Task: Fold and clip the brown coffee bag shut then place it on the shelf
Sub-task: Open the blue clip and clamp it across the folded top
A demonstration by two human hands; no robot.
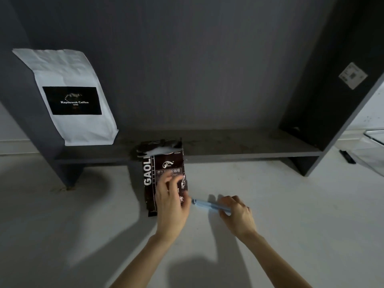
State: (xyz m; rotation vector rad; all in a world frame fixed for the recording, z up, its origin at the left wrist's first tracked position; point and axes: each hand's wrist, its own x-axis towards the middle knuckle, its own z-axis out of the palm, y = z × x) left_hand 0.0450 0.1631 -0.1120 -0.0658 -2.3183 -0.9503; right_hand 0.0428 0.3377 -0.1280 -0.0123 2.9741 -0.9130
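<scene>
The brown coffee bag [161, 167] stands on the white counter in front of the shelf, its torn top open and showing the silver lining. My left hand [171, 201] rests against the bag's front, fingers spread over its lower half. To the right, a light blue sealing clip [204, 204] lies on the counter, and my right hand [236, 215] has its fingers closed around the clip's right end. The dark grey shelf board [239, 148] runs just behind the bag.
A white coffee bag [70, 96] with a black label leans at the shelf's left end. Dark upright panels close the shelf on the left [18, 94] and right [324, 90]. A white sticker [352, 75] is on the right panel.
</scene>
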